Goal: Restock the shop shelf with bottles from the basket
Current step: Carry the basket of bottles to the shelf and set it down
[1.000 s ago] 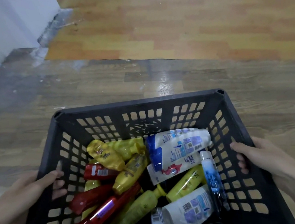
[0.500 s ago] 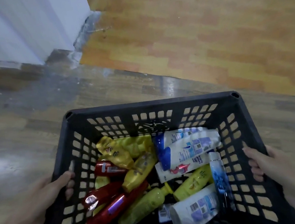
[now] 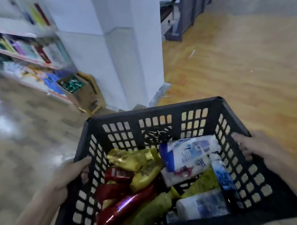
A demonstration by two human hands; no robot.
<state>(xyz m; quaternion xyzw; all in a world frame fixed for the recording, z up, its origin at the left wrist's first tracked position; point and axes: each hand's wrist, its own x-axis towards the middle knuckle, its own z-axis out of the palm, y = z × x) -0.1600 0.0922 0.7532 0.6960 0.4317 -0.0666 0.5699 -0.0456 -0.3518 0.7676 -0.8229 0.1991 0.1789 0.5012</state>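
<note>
A black plastic basket [image 3: 153, 112] with slotted walls is held in front of me above the floor. Inside lie several bottles: yellow ones [image 3: 131, 159], red ones [image 3: 123, 207], white and blue ones [image 3: 189, 152], and yellow-green ones [image 3: 151, 209]. My left hand [image 3: 70, 173] grips the basket's left rim, thumb over the top edge. My right hand [image 3: 253, 145] grips the right rim the same way. The shop shelf [image 3: 21, 54] stands at the upper left, blurred, packed with colourful goods.
A white pillar [image 3: 124, 39] rises straight ahead beyond the basket. A wooden frame [image 3: 91, 93] leans at the shelf's end beside it. Grey-brown floor lies to the left, orange wood floor to the right. A grey rack [image 3: 195, 1] stands at the far right back.
The view has swung up and left: the pillar and the shelf have come into sight. Both hands keep their hold on the basket rims and the bottles have barely shifted.
</note>
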